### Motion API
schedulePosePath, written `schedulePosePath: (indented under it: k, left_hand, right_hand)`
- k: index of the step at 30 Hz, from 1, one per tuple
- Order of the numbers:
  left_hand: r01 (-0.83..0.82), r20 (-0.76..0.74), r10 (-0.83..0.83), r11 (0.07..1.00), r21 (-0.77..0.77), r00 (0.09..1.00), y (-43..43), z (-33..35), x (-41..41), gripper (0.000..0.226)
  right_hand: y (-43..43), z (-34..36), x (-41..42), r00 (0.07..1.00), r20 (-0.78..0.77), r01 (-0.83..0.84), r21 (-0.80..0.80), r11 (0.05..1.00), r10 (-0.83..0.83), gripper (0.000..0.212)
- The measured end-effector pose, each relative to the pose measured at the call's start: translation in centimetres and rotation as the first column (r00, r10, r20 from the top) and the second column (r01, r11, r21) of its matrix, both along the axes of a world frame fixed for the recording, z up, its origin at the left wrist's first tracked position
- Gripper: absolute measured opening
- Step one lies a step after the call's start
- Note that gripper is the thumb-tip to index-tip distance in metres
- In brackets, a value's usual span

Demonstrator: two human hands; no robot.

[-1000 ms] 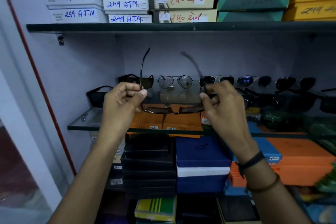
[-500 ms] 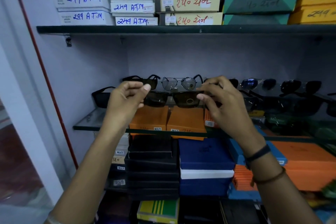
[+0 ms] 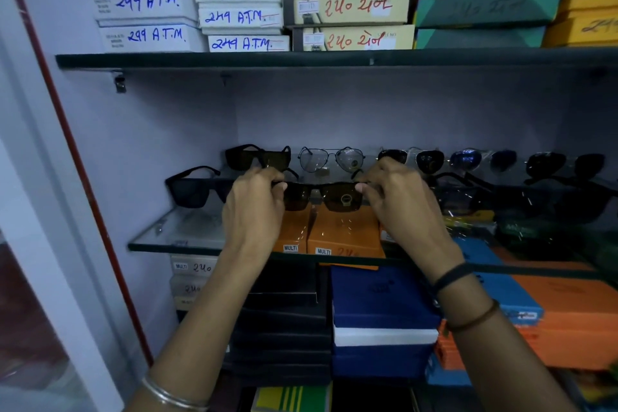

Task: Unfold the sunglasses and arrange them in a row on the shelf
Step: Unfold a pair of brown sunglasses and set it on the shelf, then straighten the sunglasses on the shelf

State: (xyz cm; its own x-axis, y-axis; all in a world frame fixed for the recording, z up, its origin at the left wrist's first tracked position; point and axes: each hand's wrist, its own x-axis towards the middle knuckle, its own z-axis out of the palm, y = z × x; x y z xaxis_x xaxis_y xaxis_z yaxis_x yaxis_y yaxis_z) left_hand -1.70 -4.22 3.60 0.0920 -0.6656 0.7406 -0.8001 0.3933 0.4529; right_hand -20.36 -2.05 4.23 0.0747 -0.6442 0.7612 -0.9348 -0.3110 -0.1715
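Brown-lensed sunglasses (image 3: 322, 196) with their arms unfolded hang just above the glass shelf (image 3: 174, 241), lenses facing me. My left hand (image 3: 254, 207) pinches the left end of the frame and my right hand (image 3: 401, 204) pinches the right end. To their left, black sunglasses (image 3: 194, 191) stand on the shelf. A back row holds dark square sunglasses (image 3: 257, 157), clear aviators (image 3: 331, 159) and several dark pairs running to the right (image 3: 481, 160).
Orange boxes (image 3: 344, 234) show through the glass under the held pair. Black and blue boxes (image 3: 381, 311) are stacked below. The upper shelf (image 3: 301, 58) carries labelled white, beige, teal and yellow boxes. A wall and a red frame edge (image 3: 67, 130) close the left side.
The sunglasses turned from lenses-down with arms pointing up to lenses facing me, and both hands carried them forward and down toward the shelf beside the black pair.
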Motion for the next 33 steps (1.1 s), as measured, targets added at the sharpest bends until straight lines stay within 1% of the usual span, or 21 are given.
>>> schedulePosePath:
  k: [2, 4, 6, 7, 10, 12, 14, 19, 22, 26, 33]
  left_hand:
    - [-0.048, 0.074, 0.048, 0.999, -0.008, 0.996, 0.1, -0.1, -0.2, 0.022]
    - [-0.068, 0.109, 0.070, 0.998, -0.015, 0.992, 0.4, -0.1, -0.3, 0.028]
    - [-0.046, 0.130, 0.049, 0.999, -0.029, 0.990, 1.0, -0.2, -0.6, 0.036]
    - [-0.006, 0.133, 0.008, 1.000, -0.018, 0.991, 1.6, -0.4, -0.9, 0.040]
    - [0.145, 0.148, -0.161, 0.983, 0.113, 0.976, 3.9, -1.1, -2.6, 0.058]
    - [0.151, 0.224, -0.196, 0.968, 0.202, 0.955, 4.5, -1.5, -3.6, 0.070]
    - [0.133, 0.263, -0.206, 0.954, 0.268, 0.943, 4.1, -1.5, -4.1, 0.075]
    - [0.069, 0.299, -0.192, 0.923, 0.378, 0.935, 3.0, -1.8, -4.5, 0.078]
    - [0.067, 0.306, -0.207, 0.909, 0.411, 0.929, 2.7, -1.5, -4.5, 0.079]
    - [0.084, 0.295, -0.222, 0.905, 0.416, 0.929, 2.1, -1.3, -4.4, 0.079]
    - [0.082, 0.290, -0.201, 0.923, 0.376, 0.936, 2.0, -1.4, -4.5, 0.078]
  right_hand:
    - [-0.2, -0.1, -0.2, 1.000, -0.012, -0.004, 0.031, 1.000, 0.005, 0.018]
    - [0.0, 0.0, -0.4, 0.999, 0.043, -0.020, 0.031, 0.999, 0.019, 0.022]
    - [0.6, 0.2, -0.9, 0.994, 0.112, -0.015, 0.005, 1.000, 0.014, 0.029]
    - [1.1, 0.2, -1.4, 0.992, 0.130, 0.004, -0.007, 1.000, -0.003, 0.032]
    - [2.6, -0.1, -3.5, 0.987, 0.138, 0.084, -0.012, 0.996, -0.082, 0.038]
    - [3.4, -0.6, -5.0, 0.985, 0.121, 0.123, 0.010, 0.992, -0.123, 0.040]
    - [4.0, -0.9, -6.1, 0.986, 0.111, 0.124, 0.041, 0.992, -0.127, 0.039]
    - [4.2, -1.7, -7.0, 0.986, 0.075, 0.141, 0.101, 0.985, -0.149, 0.039]
    - [4.1, -1.8, -7.3, 0.987, 0.071, 0.130, 0.147, 0.981, -0.142, 0.038]
    - [4.1, -1.9, -7.5, 0.990, 0.096, 0.092, 0.140, 0.986, -0.106, 0.036]
    - [4.1, -1.8, -7.5, 0.993, 0.083, 0.069, 0.149, 0.986, -0.082, 0.040]
